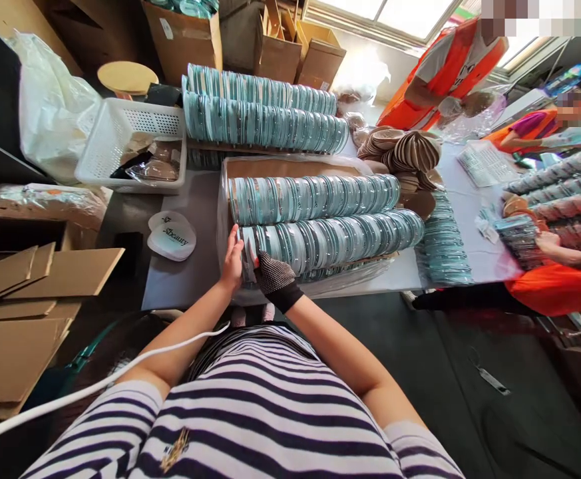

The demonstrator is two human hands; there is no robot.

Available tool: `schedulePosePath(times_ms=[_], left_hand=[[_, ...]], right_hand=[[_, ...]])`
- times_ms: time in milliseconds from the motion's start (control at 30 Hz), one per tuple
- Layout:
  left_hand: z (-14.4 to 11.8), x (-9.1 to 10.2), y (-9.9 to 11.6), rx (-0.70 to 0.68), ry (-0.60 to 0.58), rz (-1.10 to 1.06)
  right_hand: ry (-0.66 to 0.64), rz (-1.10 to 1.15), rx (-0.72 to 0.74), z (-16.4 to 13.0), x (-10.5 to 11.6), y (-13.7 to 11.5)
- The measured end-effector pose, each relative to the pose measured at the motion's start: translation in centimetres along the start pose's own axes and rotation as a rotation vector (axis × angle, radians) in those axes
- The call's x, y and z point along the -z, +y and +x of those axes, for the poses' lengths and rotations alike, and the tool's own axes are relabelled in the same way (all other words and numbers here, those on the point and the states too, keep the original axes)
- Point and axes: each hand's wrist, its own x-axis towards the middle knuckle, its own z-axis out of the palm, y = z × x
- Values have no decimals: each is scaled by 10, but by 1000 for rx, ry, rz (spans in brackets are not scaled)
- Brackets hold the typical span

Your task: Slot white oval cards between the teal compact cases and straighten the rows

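Two long rows of round, clear-wrapped discs with pale blue edges stand on edge in front of me, in a plastic-lined carton [290, 166]. At the left end of the near row [340, 238], my bare left hand [231, 261] lies against the end disc with its fingers stretched upward. My right hand [276, 274], in a dark dotted glove with bare fingertips, is closed around discs at that same end. Its fingertips press in among the wrapped discs, partly hidden. The far row [315, 198] lies just behind, untouched.
More disc rows [265, 120] stand behind the carton. A white basket [88, 153] with wrapped items sits left, near round white cards [173, 239]. Brown discs [414, 152] and another stack [444, 239] lie right. People in orange vests work beyond. A white cable [95, 382] crosses my left arm.
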Motion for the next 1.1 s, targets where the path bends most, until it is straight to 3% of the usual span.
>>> schedulePosePath(times_ms=[267,367,467,567,633,767,833,1000,1100], left_hand=[[-1,0,4,-48,3,104],[-4,0,4,-44,9,117],[-7,0,1,-48,-9,160],[-8,2,-2,-61,-38,219],[-6,4,-3,-62,-32,243],[4,8,-3,-67,-15,289],[6,8,-3,-138,-18,347],[7,12,-4,-399,-16,584],[10,17,-3,-466,-20,654]], right_hand=[[-172,11,58,1,-7,-11],[-254,454,-26,1,-12,-3],[-372,1053,-31,3,-20,2],[-390,1649,-17,5,-31,-2],[-413,1830,-26,8,-36,-2],[-544,1669,-47,15,-32,14],[-564,1423,-25,17,-25,22],[-428,507,61,9,-13,9],[-300,197,188,1,3,5]])
